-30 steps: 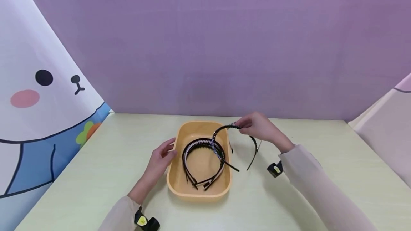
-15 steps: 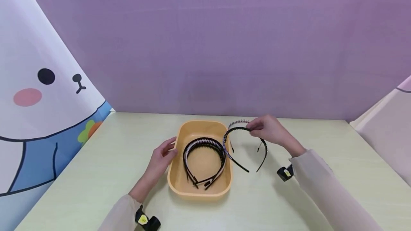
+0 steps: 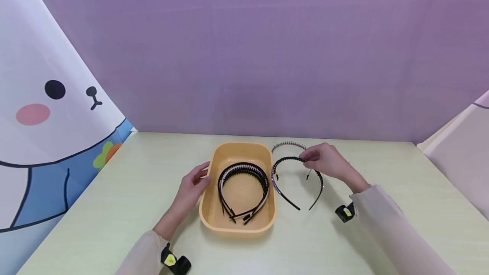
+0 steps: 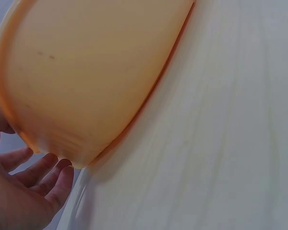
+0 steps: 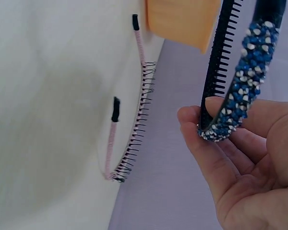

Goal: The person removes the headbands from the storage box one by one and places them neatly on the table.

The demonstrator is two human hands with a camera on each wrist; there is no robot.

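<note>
In the head view my right hand (image 3: 324, 160) pinches the top of a black toothed headband (image 3: 280, 158) between thumb and fingers. Blue and white beads crust its band (image 5: 252, 67) in the right wrist view. A pink headband with wire teeth (image 5: 139, 108) lies on the table beyond it, partly hidden by the hand in the head view. My left hand (image 3: 191, 183) holds the left side of a yellow plastic tray (image 3: 237, 230), thumb at the rim and fingers against the outer wall (image 4: 72, 110). Several black and pale headbands (image 3: 243, 169) lie stacked in the tray.
The pale table (image 3: 111, 207) carries the tray near its middle. A purple backdrop (image 3: 244, 54) rises behind the table's far edge, with a cartoon-printed cloth (image 3: 57, 139) on the left.
My right hand has carried the beaded headband rightward from over the tray and lower toward the table, uncovering more of the pink headband. My left hand has stayed at the tray.
</note>
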